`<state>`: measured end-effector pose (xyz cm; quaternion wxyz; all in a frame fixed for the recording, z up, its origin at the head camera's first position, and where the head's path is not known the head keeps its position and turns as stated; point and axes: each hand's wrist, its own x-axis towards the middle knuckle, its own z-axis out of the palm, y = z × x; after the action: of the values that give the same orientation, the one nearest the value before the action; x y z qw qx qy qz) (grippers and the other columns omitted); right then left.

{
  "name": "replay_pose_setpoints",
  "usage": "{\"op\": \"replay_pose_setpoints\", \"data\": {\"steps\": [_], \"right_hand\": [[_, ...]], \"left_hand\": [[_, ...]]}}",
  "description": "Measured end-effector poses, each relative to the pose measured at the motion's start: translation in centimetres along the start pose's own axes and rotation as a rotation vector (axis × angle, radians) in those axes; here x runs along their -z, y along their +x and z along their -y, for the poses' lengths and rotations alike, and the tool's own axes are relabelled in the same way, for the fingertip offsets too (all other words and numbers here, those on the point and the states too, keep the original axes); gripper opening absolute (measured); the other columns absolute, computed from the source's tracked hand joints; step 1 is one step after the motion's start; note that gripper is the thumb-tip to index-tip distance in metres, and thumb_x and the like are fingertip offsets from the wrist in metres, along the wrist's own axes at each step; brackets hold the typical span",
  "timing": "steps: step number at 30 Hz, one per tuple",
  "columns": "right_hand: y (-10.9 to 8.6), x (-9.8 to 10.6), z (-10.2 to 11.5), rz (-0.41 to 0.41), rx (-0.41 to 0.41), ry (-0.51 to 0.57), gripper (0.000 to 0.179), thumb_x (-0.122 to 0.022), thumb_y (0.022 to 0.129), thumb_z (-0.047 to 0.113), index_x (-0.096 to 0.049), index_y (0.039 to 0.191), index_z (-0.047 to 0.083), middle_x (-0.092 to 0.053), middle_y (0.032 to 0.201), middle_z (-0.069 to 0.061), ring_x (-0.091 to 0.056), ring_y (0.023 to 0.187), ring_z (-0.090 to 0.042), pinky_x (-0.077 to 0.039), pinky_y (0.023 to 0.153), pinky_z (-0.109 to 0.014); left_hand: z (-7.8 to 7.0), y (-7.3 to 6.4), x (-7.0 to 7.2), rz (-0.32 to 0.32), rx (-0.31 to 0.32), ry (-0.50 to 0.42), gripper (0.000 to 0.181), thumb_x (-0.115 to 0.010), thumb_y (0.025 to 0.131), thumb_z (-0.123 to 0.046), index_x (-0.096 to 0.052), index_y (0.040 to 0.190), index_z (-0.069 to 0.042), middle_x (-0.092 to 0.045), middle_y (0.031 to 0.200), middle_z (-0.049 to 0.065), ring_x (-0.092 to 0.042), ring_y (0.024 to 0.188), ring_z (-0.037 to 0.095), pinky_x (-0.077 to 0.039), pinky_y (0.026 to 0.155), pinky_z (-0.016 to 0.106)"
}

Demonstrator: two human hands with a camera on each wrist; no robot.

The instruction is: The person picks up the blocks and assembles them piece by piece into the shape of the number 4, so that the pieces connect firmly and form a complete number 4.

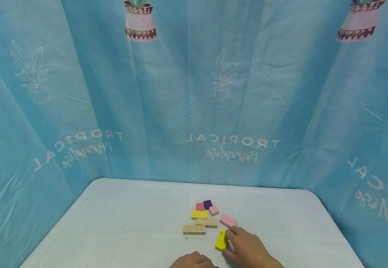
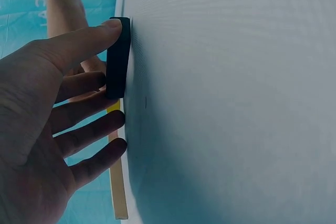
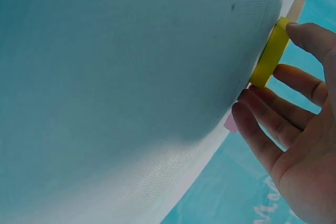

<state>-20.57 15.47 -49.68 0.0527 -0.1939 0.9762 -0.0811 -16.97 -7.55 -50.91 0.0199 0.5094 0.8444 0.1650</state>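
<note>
On the white table, my right hand holds a yellow block, thumb at one end and fingers at the other. The same yellow block lies low against the tabletop in the right wrist view. My left hand pinches a dark block between thumb and index finger, its other fingers spread along the table. From the head, only the back of that hand shows at the bottom edge, and the dark block is hidden. A pink block lies just beyond my right fingertips.
Farther back sit two plain wooden blocks, another yellow block, a red block, a dark purple block and a small pink block. A blue printed curtain surrounds the table at the back and sides.
</note>
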Motion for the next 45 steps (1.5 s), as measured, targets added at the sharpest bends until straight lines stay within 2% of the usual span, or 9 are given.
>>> {"op": "replay_pose_setpoints", "data": {"steps": [3,13,22,31,38,45], "right_hand": [[-0.04,0.02,0.01,-0.001,-0.002,-0.001,0.032,-0.072,0.081,0.047,-0.060,0.095,0.021,-0.060,0.111,-0.004,-0.053,0.086,-0.020,-0.052,0.085,-0.043],[-0.10,-0.02,-0.01,0.005,-0.011,-0.006,0.033,-0.072,0.081,0.047,-0.060,0.096,0.021,-0.059,0.110,-0.004,-0.053,0.087,-0.020,-0.052,0.085,-0.044],[-0.44,0.19,-0.12,-0.005,-0.009,-0.002,0.033,-0.071,0.081,0.047,-0.060,0.098,0.020,-0.059,0.110,-0.005,-0.054,0.090,-0.021,-0.051,0.086,-0.045],[-0.11,0.04,-0.30,-0.014,-0.019,-0.007,0.035,-0.072,0.081,0.047,-0.061,0.098,0.019,-0.059,0.106,-0.004,-0.052,0.083,-0.019,-0.053,0.081,-0.043],[-0.27,0.00,-0.20,-0.023,0.008,-0.011,0.033,-0.070,0.081,0.047,-0.061,0.098,0.021,-0.059,0.105,-0.001,-0.052,0.084,-0.017,-0.053,0.081,-0.041],[-0.25,-0.16,-0.14,-0.004,0.018,-0.011,0.035,-0.070,0.082,0.048,-0.061,0.101,0.020,-0.059,0.110,-0.003,-0.053,0.088,-0.019,-0.052,0.083,-0.043]], "left_hand": [[-0.11,-0.05,0.02,-0.013,0.018,-0.014,0.030,-0.055,0.096,-0.042,-0.067,0.115,-0.022,-0.061,0.107,-0.017,-0.051,0.088,-0.005,-0.041,0.071,0.010],[-0.35,-0.02,0.24,0.009,0.042,-0.017,0.033,-0.054,0.096,-0.043,-0.066,0.117,-0.021,-0.062,0.110,-0.013,-0.052,0.091,-0.002,-0.044,0.073,0.013],[-0.60,0.30,0.37,0.026,0.049,0.013,0.034,-0.053,0.096,-0.045,-0.065,0.119,-0.022,-0.061,0.110,-0.014,-0.052,0.090,-0.002,-0.043,0.076,0.012],[-0.73,0.44,0.38,0.026,0.110,-0.033,0.031,-0.056,0.095,-0.042,-0.065,0.116,-0.022,-0.062,0.105,-0.016,-0.049,0.085,-0.003,-0.044,0.074,0.014],[-0.48,0.20,0.04,0.000,0.095,-0.038,0.031,-0.055,0.096,-0.042,-0.065,0.116,-0.022,-0.062,0.106,-0.015,-0.050,0.086,-0.003,-0.044,0.074,0.013],[-0.49,0.01,0.03,0.006,0.097,-0.038,0.032,-0.054,0.096,-0.043,-0.064,0.117,-0.022,-0.062,0.107,-0.015,-0.050,0.086,-0.003,-0.044,0.075,0.014]]}}
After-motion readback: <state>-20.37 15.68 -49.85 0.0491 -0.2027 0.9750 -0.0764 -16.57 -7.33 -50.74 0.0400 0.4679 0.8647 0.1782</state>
